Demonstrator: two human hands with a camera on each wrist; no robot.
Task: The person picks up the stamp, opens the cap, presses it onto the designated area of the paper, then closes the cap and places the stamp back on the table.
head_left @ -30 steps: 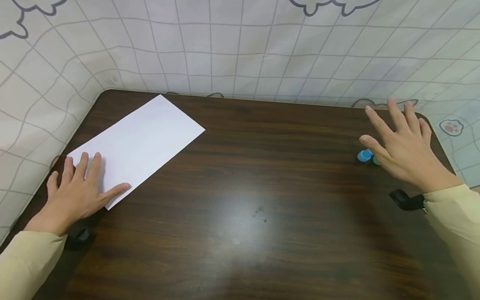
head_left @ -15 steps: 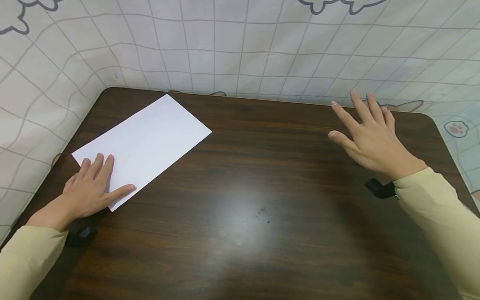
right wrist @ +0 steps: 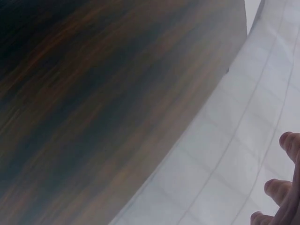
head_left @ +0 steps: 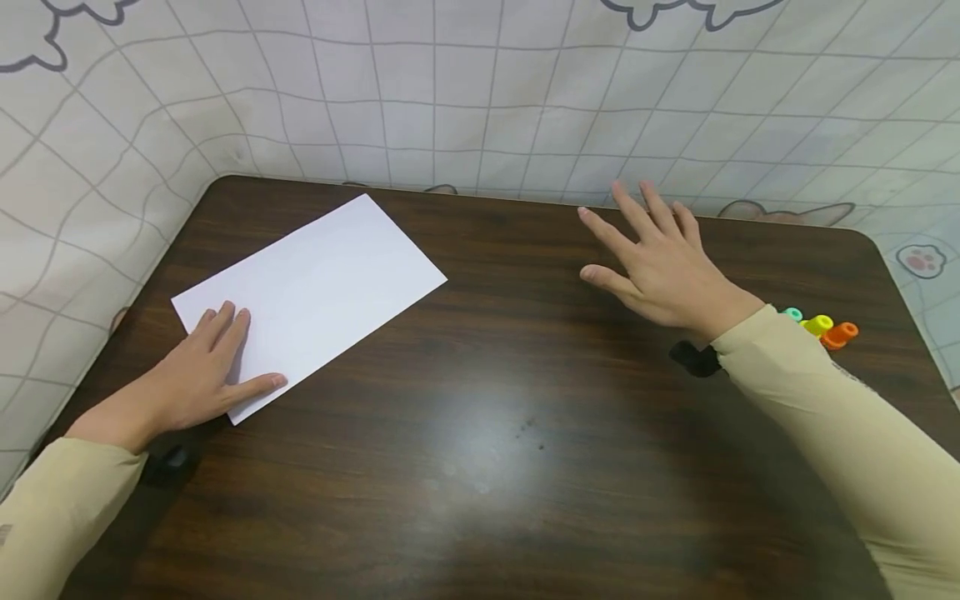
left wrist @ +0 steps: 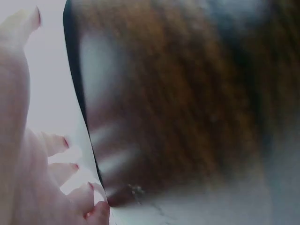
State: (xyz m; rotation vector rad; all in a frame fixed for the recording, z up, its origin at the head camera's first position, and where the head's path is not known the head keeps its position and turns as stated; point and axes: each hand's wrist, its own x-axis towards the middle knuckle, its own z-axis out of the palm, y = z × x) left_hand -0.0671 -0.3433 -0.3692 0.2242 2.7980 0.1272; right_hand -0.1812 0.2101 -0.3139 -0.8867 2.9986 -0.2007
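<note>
A blank white sheet of paper lies at a slant on the left of the dark wooden table. My left hand rests on its near left corner, fingers and thumb spread out. The left wrist view shows the fingers of the left hand flat along the paper. Over the table's back right part, my right hand is held with spread fingers and nothing in it. In the right wrist view only a few fingertips show, at the right edge.
Behind my right sleeve stand several bright caps or pens, among them a yellow one and an orange one, partly hidden by the sleeve. A white cloth with a grey grid hangs around the table's back and sides.
My right hand has moved left across the table, away from the coloured items, which show again behind the sleeve. The paper and left hand have shifted slightly right.
</note>
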